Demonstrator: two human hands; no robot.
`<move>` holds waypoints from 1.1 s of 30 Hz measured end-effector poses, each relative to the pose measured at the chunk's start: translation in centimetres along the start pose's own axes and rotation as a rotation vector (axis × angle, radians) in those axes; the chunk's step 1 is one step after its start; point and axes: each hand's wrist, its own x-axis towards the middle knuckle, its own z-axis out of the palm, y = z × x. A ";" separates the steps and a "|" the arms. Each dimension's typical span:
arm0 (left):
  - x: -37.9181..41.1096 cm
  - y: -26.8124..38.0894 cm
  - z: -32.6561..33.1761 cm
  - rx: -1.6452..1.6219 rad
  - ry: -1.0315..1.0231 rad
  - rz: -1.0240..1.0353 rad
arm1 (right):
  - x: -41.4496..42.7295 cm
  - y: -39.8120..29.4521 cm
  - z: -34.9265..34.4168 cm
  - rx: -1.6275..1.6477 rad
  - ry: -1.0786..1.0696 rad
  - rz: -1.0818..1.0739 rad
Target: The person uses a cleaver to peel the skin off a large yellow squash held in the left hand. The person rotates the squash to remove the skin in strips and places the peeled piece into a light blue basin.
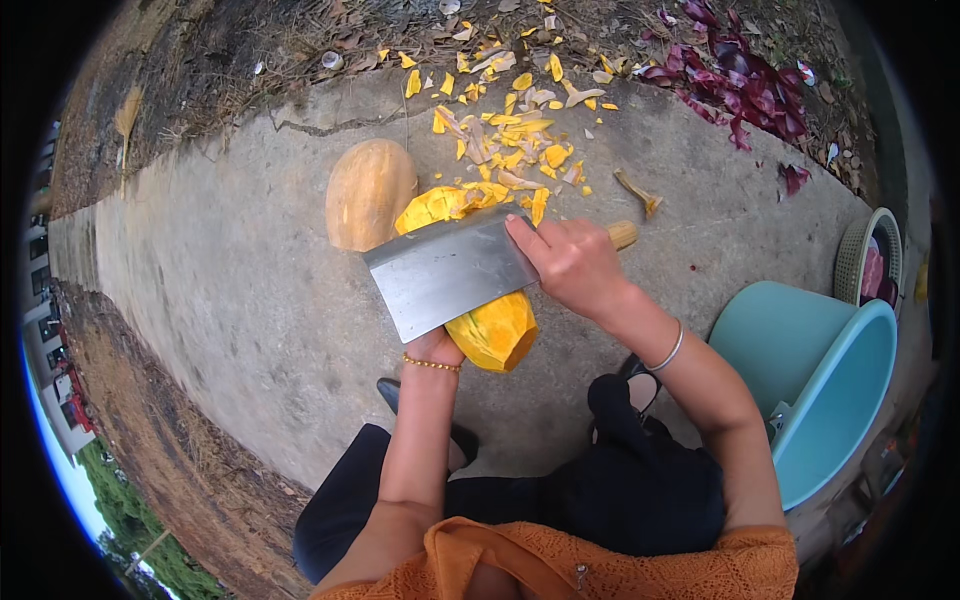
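Observation:
My right hand [574, 262] grips a cleaver by its wooden handle [622, 235], the index finger laid along the top of the blade. The broad steel blade [454, 266] lies slanted across a partly peeled pumpkin [495, 330] and hides its middle. Bright yellow flesh shows at the pumpkin's near end and far end. My left hand [435, 346] holds the pumpkin from its left side; the blade covers most of the fingers. Just beyond sits a whole, unpeeled tan pumpkin [371, 195] on the concrete.
Yellow and tan peelings [517, 142] are strewn over the concrete slab [247, 300] ahead. A cut stem [637, 193] lies right of them. Purple onion skins [750, 82] are heaped at the far right. A tipped turquoise bucket [787, 352] and a plastic basket [855, 251] stand at the right.

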 end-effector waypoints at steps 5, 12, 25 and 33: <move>0.0 0.2 -0.9 -0.037 -0.136 -0.055 | -0.3 0.9 0.3 -0.003 0.024 -0.016; -0.1 0.0 1.0 0.170 -0.025 -0.072 | 0.5 0.2 -0.9 0.423 -0.223 0.600; -0.4 -0.5 1.7 -0.135 -0.176 -0.103 | -0.8 0.4 -1.3 0.150 0.109 0.051; -0.2 -1.2 2.2 -0.200 -0.106 -0.182 | -0.7 2.3 0.5 0.056 0.103 -0.001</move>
